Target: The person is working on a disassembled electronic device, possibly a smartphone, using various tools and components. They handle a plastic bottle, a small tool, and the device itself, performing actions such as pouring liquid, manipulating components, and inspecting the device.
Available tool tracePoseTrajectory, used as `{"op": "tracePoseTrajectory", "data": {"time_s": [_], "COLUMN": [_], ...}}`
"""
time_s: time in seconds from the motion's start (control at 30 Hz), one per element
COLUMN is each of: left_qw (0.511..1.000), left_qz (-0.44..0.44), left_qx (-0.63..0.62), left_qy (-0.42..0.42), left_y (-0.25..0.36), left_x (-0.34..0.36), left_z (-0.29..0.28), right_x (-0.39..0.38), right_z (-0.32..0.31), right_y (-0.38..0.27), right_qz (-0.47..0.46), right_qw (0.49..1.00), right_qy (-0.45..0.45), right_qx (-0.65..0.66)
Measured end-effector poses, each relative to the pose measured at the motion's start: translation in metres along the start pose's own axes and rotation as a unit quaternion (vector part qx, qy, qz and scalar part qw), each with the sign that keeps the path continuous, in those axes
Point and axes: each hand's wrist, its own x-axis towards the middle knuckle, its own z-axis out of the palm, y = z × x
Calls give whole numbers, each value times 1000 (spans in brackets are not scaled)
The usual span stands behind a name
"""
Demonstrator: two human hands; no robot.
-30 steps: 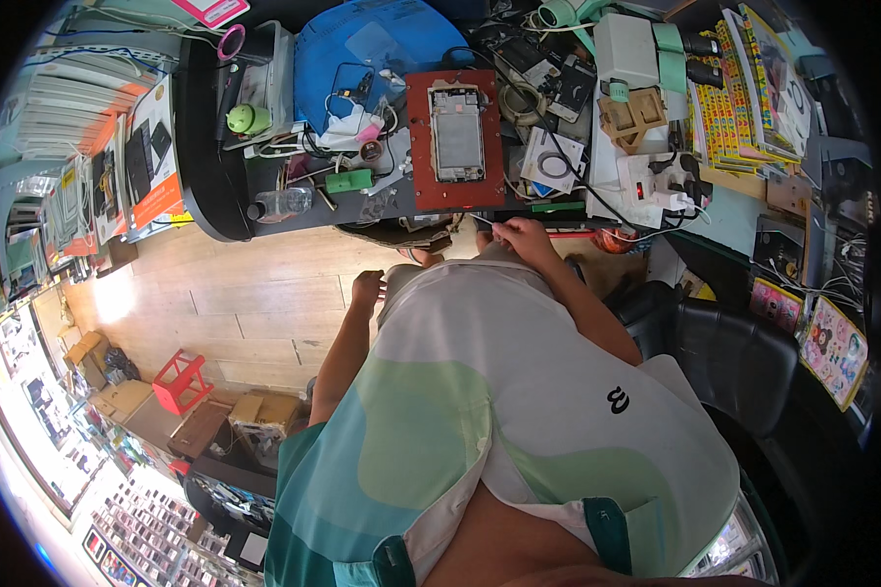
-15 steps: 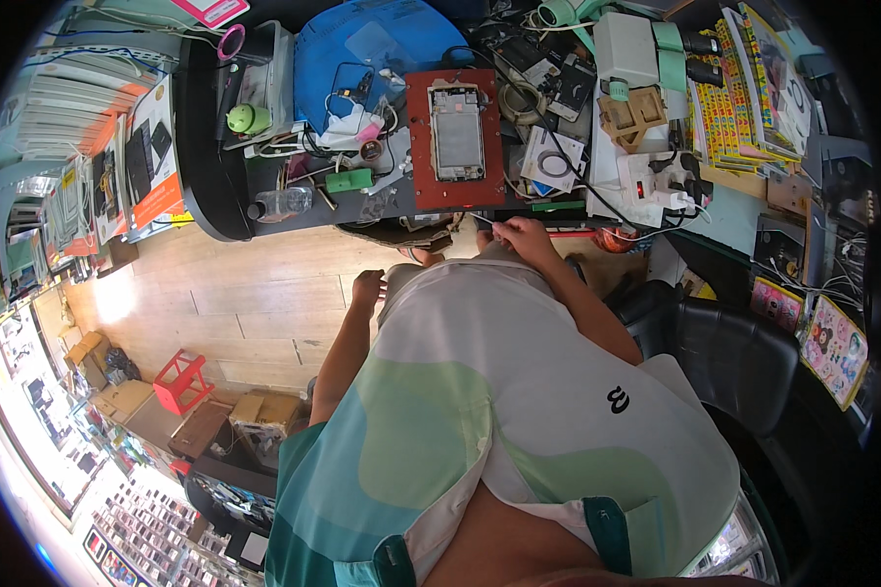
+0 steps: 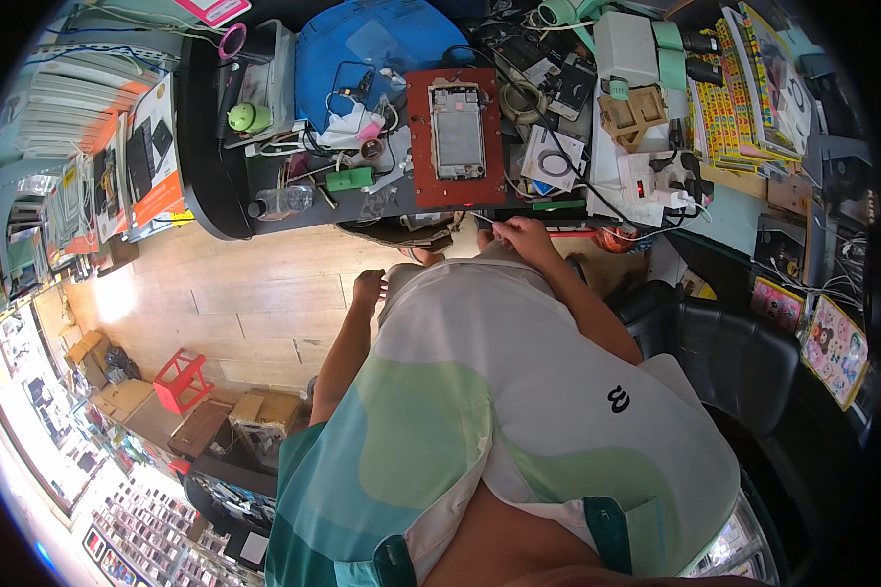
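My right hand (image 3: pixel 525 241) is at the front edge of the desk, its fingers closed on a thin pale stick-like tool (image 3: pixel 482 218); the tool's far end is too small to make out. Beside my left thigh hangs my left hand (image 3: pixel 368 288), its fingertips a little apart and nothing visible in them. Ahead, a disassembled phone (image 3: pixel 457 134) with its inner frame exposed lies on a red board (image 3: pixel 422 176) that reaches the desk's front edge. Neither hand touches the phone.
A clear plastic bottle (image 3: pixel 282 203) lies at the desk's front left, near a green block (image 3: pixel 349 179). White chargers and cables (image 3: pixel 347 129) clutter the blue mat (image 3: pixel 318 49). Right of the board are a tape roll (image 3: pixel 522 102) and a power strip (image 3: pixel 646 188). A black chair (image 3: pixel 734 352) stands at my right.
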Motion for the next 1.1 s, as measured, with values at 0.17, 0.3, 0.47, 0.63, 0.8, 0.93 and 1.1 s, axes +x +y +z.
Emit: {"op": "tracePoseTrajectory", "data": {"time_s": [0.17,0.3,0.47,0.63,0.8,0.93,1.1], "left_qw": [1000,1000,1000,1000,1000,1000,1000], "left_qz": [4,-1,-1,0,-6,-4,-2], "left_qx": [1,-5,-6,-5,-5,-6,-4], "left_qy": [-2,0,0,-2,1,0,0], "left_y": [-2,0,0,2,2,3,0], "left_x": [0,-2,-4,-6,-5,-5,-5], "left_z": [-2,0,0,1,0,2,0], "right_x": [-1,-1,0,1,2,0,0], "right_z": [1,1,2,2,1,0,1], "right_y": [-3,-2,0,3,2,0,-2], "right_qz": [1,-1,-6,-10,-10,-15,-14], "right_qw": [1000,1000,1000,1000,1000,1000,1000], "right_qy": [1,0,1,3,0,2,-1], "right_qx": [-8,1,-12,-1,-7,1,7]}}
